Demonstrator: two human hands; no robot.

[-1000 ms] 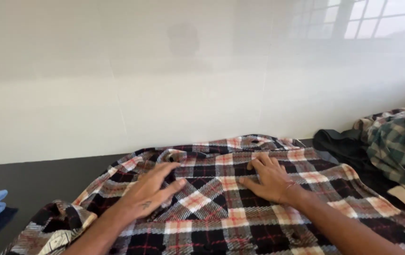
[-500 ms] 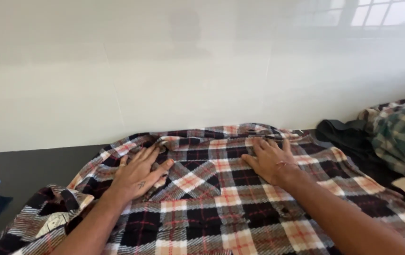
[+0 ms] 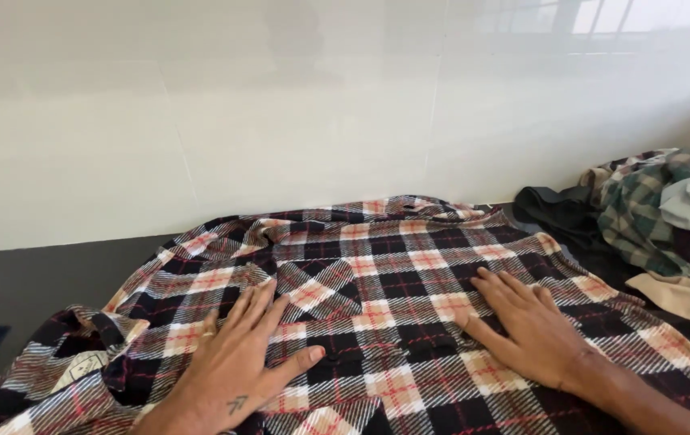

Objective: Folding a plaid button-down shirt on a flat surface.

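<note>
Both hands lay open, palms down: left hand (image 3: 236,364) and right hand (image 3: 526,326) flat on the plaid shirt (image 3: 377,290), pinning it spread over the dark surface (image 3: 47,278).

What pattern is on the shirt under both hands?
Black, white and red-orange plaid flannel shirt, clearest in the head view.

1. The left hand (image 3: 236,366) is bare, with no glove or sleeve in view on its forearm.
2. A thin pale ring sits on one of its fingers, near the knuckle.
3. A small dark tattoo of crossing lines marks the back of this hand, close to the wrist.
4. The right hand (image 3: 532,329) is bare as well; a thin thread-like band circles its wrist.
</note>
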